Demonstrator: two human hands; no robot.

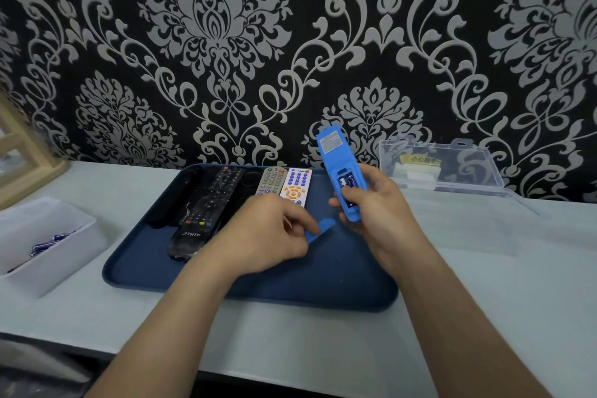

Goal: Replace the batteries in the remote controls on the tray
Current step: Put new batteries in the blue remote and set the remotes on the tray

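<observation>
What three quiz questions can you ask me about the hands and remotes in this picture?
1. True or false: the blue remote lies flat on the tray.
2. What does the left hand pinch? A. a spoon B. the blue battery cover C. a pencil
3. Fill in: the blue remote's open compartment holds ____.

Key: 1. False, the right hand holds it up above the tray. 2. B. 3. batteries.
</observation>
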